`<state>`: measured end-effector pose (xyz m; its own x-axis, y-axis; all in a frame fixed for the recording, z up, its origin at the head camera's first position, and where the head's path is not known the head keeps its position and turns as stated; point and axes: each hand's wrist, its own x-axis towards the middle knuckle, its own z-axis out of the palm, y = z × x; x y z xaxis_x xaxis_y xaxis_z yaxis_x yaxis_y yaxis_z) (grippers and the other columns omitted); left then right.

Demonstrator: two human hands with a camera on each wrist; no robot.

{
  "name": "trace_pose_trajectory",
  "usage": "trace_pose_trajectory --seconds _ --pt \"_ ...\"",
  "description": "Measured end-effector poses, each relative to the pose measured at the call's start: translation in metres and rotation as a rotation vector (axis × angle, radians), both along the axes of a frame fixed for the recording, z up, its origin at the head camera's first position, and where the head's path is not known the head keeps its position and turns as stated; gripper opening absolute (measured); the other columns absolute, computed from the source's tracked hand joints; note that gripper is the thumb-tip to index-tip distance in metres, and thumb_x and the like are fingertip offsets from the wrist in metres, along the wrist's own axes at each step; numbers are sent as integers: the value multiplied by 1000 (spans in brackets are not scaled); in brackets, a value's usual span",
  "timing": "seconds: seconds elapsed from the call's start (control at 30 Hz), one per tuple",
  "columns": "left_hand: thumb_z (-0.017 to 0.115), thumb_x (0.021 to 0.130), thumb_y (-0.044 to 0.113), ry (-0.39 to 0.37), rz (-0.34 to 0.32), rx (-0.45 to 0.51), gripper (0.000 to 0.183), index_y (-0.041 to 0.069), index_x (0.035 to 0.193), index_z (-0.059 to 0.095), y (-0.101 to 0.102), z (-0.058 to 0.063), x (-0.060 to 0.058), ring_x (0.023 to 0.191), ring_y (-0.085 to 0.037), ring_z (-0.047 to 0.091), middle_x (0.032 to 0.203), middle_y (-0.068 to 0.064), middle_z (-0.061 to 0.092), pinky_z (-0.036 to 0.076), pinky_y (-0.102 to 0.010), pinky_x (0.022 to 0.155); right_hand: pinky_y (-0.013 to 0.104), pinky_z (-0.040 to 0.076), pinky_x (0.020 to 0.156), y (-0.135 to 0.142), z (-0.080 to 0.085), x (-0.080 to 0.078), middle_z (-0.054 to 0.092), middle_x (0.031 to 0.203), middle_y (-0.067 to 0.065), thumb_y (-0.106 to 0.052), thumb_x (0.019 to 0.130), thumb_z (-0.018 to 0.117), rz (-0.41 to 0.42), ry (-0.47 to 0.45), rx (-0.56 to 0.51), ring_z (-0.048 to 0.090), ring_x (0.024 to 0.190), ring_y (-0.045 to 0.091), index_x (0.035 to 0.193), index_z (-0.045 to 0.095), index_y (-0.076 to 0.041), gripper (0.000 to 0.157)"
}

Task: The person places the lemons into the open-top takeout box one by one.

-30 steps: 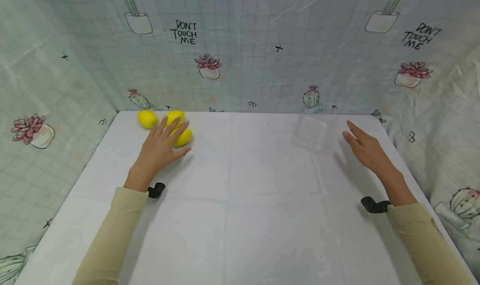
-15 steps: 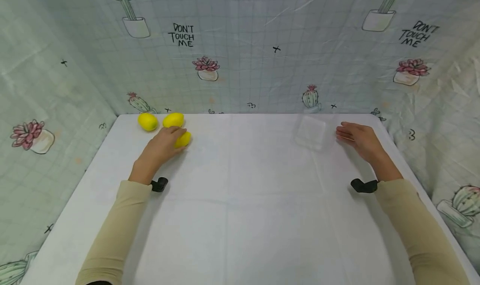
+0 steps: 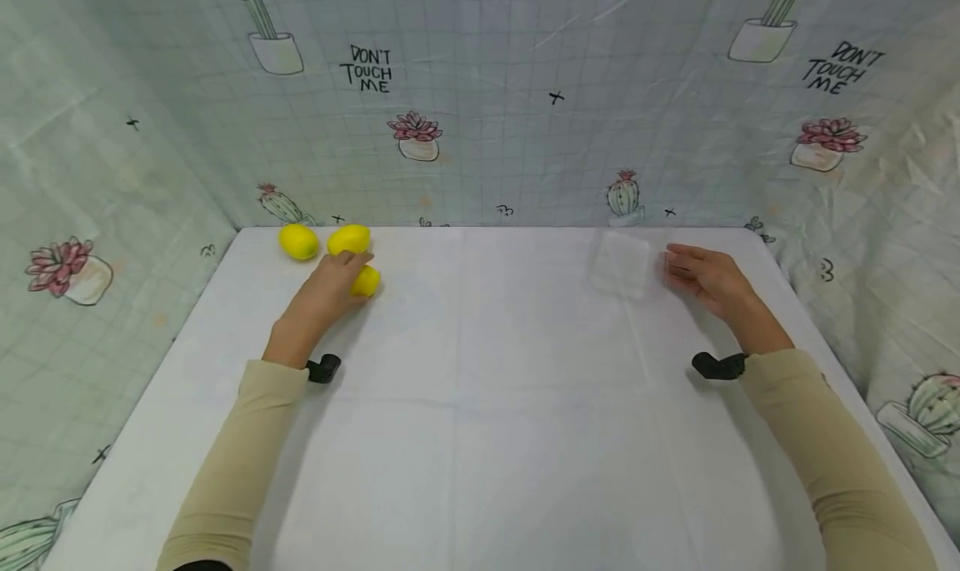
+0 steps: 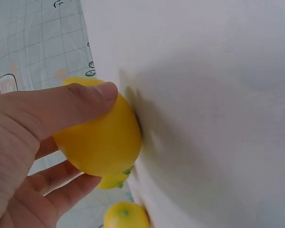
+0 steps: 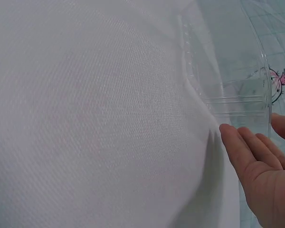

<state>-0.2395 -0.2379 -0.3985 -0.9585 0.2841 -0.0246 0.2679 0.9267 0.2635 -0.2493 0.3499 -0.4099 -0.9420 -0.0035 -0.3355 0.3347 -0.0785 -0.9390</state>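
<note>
Yellow lemons sit near the far left corner of the bench (image 3: 540, 454), and the left hand (image 3: 318, 292) pinches one of them. The held lemon (image 3: 366, 282) is the nearest of the three to the person, which probably makes it the easiest to grip without knocking the others. The thumb (image 4: 90, 104) lies across its near side while the fingers are round the far side, a grip that likely keeps the smooth, round skin from rolling away. It is very close to the white surface; whether it touches, I cannot tell.

One spare lemon (image 3: 348, 239) lies just beyond the hand by the far edge; the other (image 3: 298, 242) is closer to the corner.

Clear plastic makes the box (image 3: 621, 262) hard to see. It stands near the far edge, right of the bench's middle, and seems to be mouth up. The right hand (image 3: 708, 281) is between it and the right edge, fingers nearly straight and close together, thumb set apart by the rim. That pose would suit steadying the wall of so light a thing, though contact is not clear. Each wrist bears a black camera (image 3: 325, 368), angled inward, presumably to watch its hand.
</note>
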Motion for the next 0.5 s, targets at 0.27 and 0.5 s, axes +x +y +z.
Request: trace_pose_trajectory --seconds 0.27,0.5 --pt "79 88 3 34 -17 53 61 -1 143 53 -4 -6 2 121 -42 46 138 -26 42 43 -56 109 22 56 91 -3 -2 -4 68 111 -6 -10 102 60 -16 -42 -81 66 105 7 159 24 1 68" --pt "79 89 10 137 -91 177 57 3 140 54 15 0 2 135 -39 48 146 -19 51 40 -54 113 17 50 98 -9 -1 -9 45 151 1 -19 104 59 9 -45 8 54 124 6 161 24 -3 68"
